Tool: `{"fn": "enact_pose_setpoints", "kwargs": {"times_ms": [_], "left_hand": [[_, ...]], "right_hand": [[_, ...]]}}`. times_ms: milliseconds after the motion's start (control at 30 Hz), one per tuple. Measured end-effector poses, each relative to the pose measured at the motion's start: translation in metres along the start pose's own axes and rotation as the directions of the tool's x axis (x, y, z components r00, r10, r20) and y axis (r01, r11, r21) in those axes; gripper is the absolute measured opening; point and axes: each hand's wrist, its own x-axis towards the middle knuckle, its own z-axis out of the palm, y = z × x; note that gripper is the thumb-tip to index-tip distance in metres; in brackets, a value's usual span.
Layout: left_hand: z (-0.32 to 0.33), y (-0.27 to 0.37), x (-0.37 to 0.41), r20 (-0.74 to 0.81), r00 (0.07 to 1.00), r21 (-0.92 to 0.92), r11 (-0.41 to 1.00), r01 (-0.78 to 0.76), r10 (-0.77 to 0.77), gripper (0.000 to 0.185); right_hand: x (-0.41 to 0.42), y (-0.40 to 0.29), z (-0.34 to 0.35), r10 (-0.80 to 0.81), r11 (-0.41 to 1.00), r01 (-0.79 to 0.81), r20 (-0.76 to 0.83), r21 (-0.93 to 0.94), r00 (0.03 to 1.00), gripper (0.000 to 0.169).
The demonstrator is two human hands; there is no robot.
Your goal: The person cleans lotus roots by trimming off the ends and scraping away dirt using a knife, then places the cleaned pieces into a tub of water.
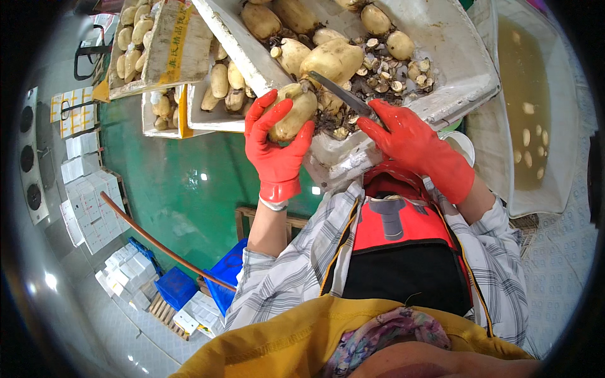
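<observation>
My left hand [276, 151], in a wet red rubber glove, holds a pale lotus root segment [294, 113] between fingers and thumb. In my right hand [416, 146], gloved the same way, is a knife [341, 93]; its narrow blade points up and left, its tip near the top end of that root. The handle is mostly hidden by the fingers. Both hands are over the near edge of a white foam box [453, 61]. Larger lotus roots [333, 61] lie inside it, beside a heap of cut root ends and dark trimmings [378, 75].
Foam boxes of lotus roots [220, 80] stand at the left, one box [160, 52] raised with yellow tape. At the right, a large white tub [503, 141] holds murky water with floating pale pieces. A white bucket [465, 144] is by my right forearm. Blue crates [176, 288] stand lower left.
</observation>
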Motion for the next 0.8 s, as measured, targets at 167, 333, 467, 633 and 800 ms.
{"fn": "enact_pose_setpoints", "kwargs": {"times_ms": [167, 333, 467, 633, 800], "left_hand": [[-0.003, -0.004, -0.002, -0.006, 0.999, -0.093, 0.994, 0.051, -0.052, 0.052], [-0.004, -0.004, -0.003, 0.017, 0.997, -0.102, 0.992, 0.08, -0.079, 0.051], [-0.005, -0.006, -0.001, 0.051, 0.994, -0.202, 0.973, 0.108, -0.1, 0.048], [-0.01, -0.01, 0.0, 0.008, 0.992, -0.169, 0.978, 0.122, -0.123, 0.052], [-0.018, -0.014, 0.013, 0.014, 0.964, -0.359, 0.899, 0.253, -0.265, 0.06]], "right_hand": [[0.003, -0.012, -0.005, 0.203, 0.959, -0.225, 0.132, 0.174, 0.97, 0.033], [0.012, -0.02, -0.003, 0.111, 0.994, -0.106, 0.129, -0.039, 0.985, 0.031], [0.066, -0.013, 0.052, 0.261, 0.943, -0.269, 0.069, 0.194, 0.963, 0.031], [0.09, -0.018, 0.025, 0.543, 0.544, -0.717, 0.469, 0.435, 0.697, 0.036], [0.084, -0.01, 0.003, 0.576, 0.06, -0.672, 0.525, 0.738, 0.627, 0.051]]}}
